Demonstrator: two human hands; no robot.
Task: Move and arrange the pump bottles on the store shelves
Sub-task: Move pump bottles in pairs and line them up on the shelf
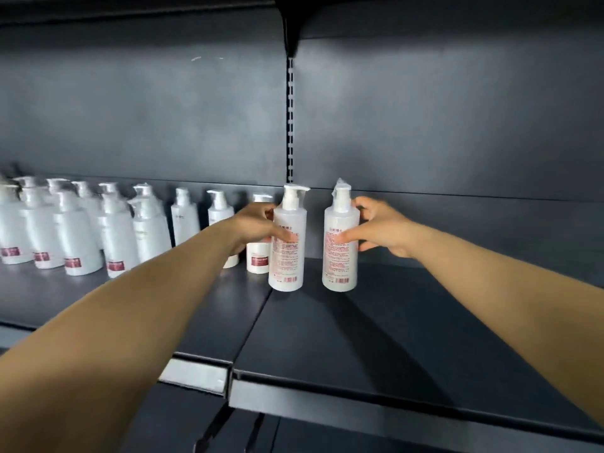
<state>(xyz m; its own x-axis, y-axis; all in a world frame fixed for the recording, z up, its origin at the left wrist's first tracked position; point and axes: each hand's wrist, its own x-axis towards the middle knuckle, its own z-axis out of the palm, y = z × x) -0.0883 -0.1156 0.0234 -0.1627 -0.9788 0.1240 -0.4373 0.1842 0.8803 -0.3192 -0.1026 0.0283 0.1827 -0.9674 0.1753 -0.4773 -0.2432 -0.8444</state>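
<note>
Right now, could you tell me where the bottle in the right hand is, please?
In the head view, the right bottle stands on the right shelf near its left edge, held by the right hand, just right of the left hand's bottle.

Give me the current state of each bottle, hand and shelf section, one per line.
Left hand: grips the left clear bottle.
Right hand: grips the right clear bottle.
Left clear bottle: upright, label side facing the camera.
Right clear bottle: upright, apart from the left one.
White pump bottles: upright, grouped on the left shelf section.
Right shelf section: holds only the two clear bottles.
</note>
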